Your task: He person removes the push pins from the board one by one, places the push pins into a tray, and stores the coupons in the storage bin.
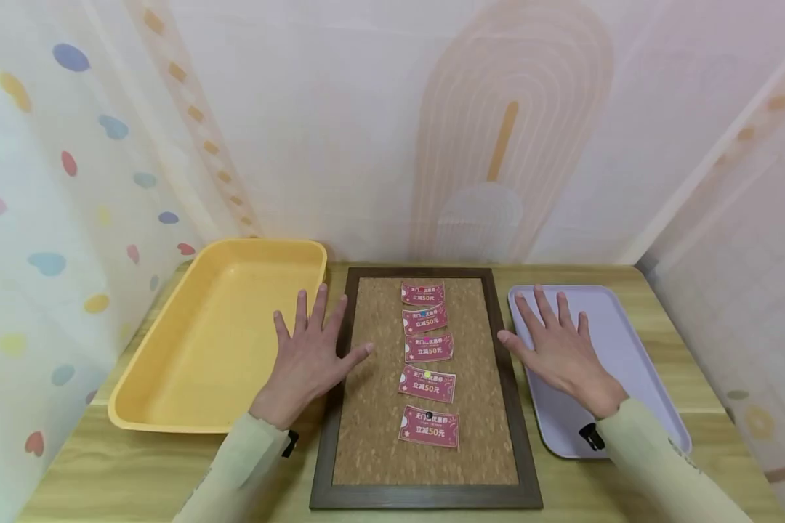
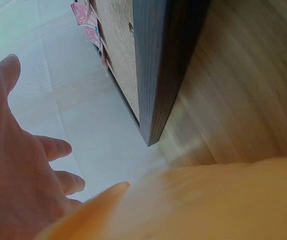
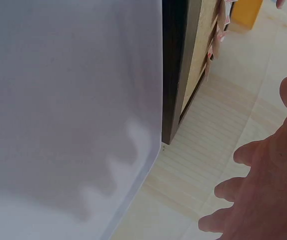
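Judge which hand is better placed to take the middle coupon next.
Probably the left hand, narrowly: it overlaps the board further in the head view, nearer the coupon; the right hand mostly overlaps the purple tray.

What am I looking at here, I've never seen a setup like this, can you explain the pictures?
There's no machine, just a person's bare left hand and right hand, fingers spread, holding nothing. The wide picture is from a camera worn on the head; the other two come from one on each wrist. On the wooden table, a framed cork board carries five pink coupons, each with a small pin. A yellow tray lies to the left, a pale purple tray to the right.
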Demonstrator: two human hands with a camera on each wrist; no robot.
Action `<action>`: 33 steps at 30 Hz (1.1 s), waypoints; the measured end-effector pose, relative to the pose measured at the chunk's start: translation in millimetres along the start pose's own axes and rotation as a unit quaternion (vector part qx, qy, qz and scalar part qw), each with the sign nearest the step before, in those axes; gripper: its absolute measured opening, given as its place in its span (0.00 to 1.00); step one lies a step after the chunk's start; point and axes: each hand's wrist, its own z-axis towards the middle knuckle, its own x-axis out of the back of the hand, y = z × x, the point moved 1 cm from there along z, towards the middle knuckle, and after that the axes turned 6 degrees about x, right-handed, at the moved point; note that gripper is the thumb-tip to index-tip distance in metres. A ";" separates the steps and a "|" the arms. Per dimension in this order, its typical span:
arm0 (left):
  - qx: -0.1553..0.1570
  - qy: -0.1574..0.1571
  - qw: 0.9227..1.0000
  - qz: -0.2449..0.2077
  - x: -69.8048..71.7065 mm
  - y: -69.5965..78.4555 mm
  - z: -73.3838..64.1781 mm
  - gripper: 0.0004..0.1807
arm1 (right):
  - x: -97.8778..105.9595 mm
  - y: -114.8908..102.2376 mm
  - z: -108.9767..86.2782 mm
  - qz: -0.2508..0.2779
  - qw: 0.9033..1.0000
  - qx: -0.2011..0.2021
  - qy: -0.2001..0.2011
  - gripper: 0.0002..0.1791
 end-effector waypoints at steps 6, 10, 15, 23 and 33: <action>-0.008 0.005 1.000 -0.011 -0.6 6.4 3.8 0.55 | 2.6 -0.6 0.2 0.009 1.000 -0.001 0.012 0.48; -0.008 0.003 1.000 -0.017 0.3 10.0 4.1 0.55 | 3.3 -5.5 2.7 0.022 1.000 -0.002 0.020 0.48; -0.007 0.005 1.000 -0.028 0.3 15.9 6.8 0.54 | 6.0 -13.9 7.0 0.039 0.999 -0.001 0.025 0.48; -0.027 0.019 0.998 -0.051 0.1 25.7 14.0 0.52 | 6.7 -28.5 21.1 0.058 0.997 0.023 0.039 0.47; -0.051 0.001 0.995 -0.086 3.5 37.3 34.2 0.45 | 7.0 -41.2 46.9 0.117 0.985 0.100 0.079 0.42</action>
